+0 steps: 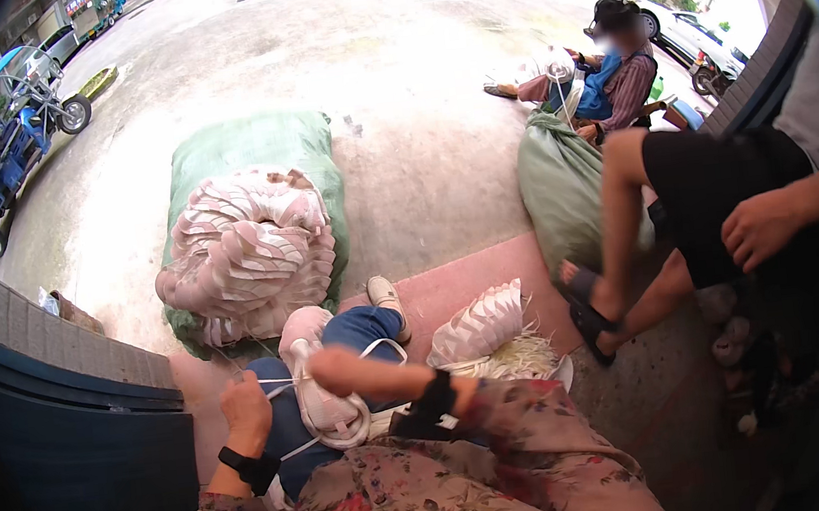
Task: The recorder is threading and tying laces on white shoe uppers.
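A pale pink shoe upper [327, 411] with a white sole edge lies across my blue-trousered lap, its toe pointing away. White shoelace [276, 381] runs taut from its eyelets to my left hand [246, 409], which is closed on it at the left of the upper. My right hand [338, 371], a little blurred, is closed just above the upper, and a white lace loop [387, 346] curves out beside it. The fingertips of the right hand are hidden. Black bands sit on both wrists.
Nested shoe uppers [248, 237] are heaped on a green sack [248, 143] ahead. Another stack [482, 323] lies right of my lap beside pale laces [520, 356]. A person in black shorts [722, 193] stands close at right, by a green bag [567, 189]; another person [621, 84] sits beyond.
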Tool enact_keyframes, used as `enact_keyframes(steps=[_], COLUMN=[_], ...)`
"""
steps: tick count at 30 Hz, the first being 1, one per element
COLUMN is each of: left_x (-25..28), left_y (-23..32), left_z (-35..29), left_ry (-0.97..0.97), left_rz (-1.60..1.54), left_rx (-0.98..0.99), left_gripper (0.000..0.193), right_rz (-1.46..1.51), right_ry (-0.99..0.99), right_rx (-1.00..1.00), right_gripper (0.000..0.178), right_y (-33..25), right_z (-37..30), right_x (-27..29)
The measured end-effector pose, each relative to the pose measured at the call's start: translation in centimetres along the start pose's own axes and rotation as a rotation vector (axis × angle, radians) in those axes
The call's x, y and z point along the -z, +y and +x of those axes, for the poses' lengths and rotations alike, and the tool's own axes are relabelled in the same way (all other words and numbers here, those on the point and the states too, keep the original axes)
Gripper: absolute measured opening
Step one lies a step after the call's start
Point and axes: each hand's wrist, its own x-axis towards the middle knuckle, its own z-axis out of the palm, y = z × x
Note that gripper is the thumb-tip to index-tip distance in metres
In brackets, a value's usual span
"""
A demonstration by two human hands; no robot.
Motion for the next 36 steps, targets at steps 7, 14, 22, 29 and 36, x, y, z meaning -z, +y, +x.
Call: enact_keyframes(steps=[7,14,22,29,36], left_x=[0.7,6.2,12.0,12.6,8.2], left_y=[2.9,6.5,0.5,-26.8,-22.5], left_z=[-0.3,0.2,1.9,1.1,-0.5], left_ry=[-0.144,-0.369,-0.438,0.455,0.163], left_rz=[-0.24,-0.961,-1.463,-1.972,-1.657], left_rx=[-0.045,-0.337,-0.017,0.444,0.699], left_gripper=[0.009,0.031,0.015,0.017,0.018], right_rz=[1.141,1.301,0.67,1.541,0.812], right_ry=[0.201,0.195,0.704,1.443,1.342], right_rx=[0.617,0.647,0.22,0.121,-0.381], right_gripper=[0.026,0.031,0.021,0.008,0.015], right_y=[-24.4,-25.2,-20.3,-3.8,2.8], right_z=[-3.9,-1.5,-1.0,-19.2,-15.2], right_x=[19.4,18.9,20.9,27.8,18.9])
